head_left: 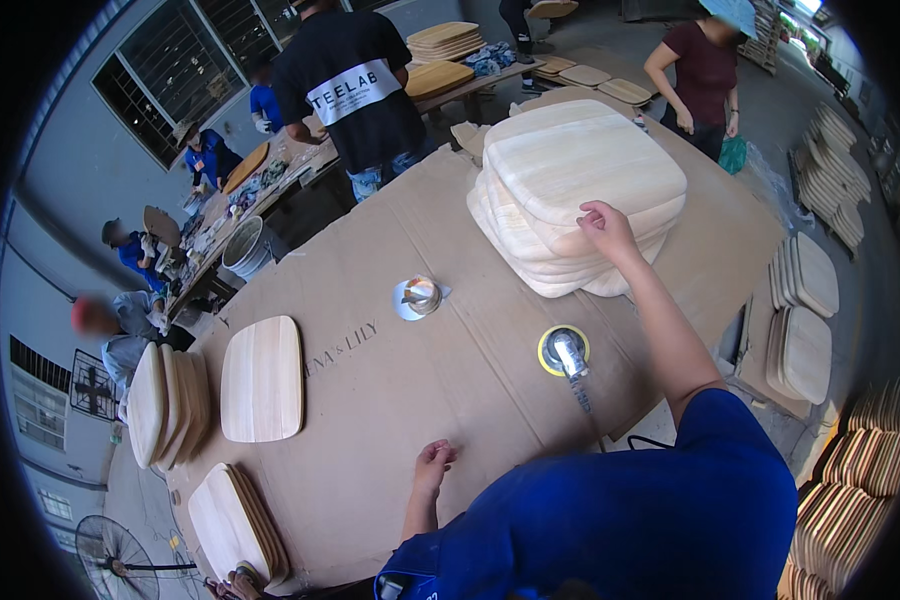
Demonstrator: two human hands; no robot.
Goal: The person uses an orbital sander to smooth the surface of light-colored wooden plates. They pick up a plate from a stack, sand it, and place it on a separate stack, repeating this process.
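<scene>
My right hand (607,232) is at the near edge of a stack of pale wooden boards (585,165) with rounded corners. Its fingers are bent but apart, over or just in front of the top board; whether they touch it I cannot tell. My left hand (432,467) hovers above the cardboard-covered table (450,370), fingers loosely curled in with nothing visible in them. Between the hands and to the right lies a round sander (567,352) with a yellow rim and a hose. Farther off, a small tin (422,295) rests on a silvery disc.
A single board (261,380) lies at the left, beside stacked boards (168,405) and a nearer pile (235,525) with another person's hand by it. More boards (805,275) stand right of the table. Co-workers are around a far bench; a fan (115,565) is lower left.
</scene>
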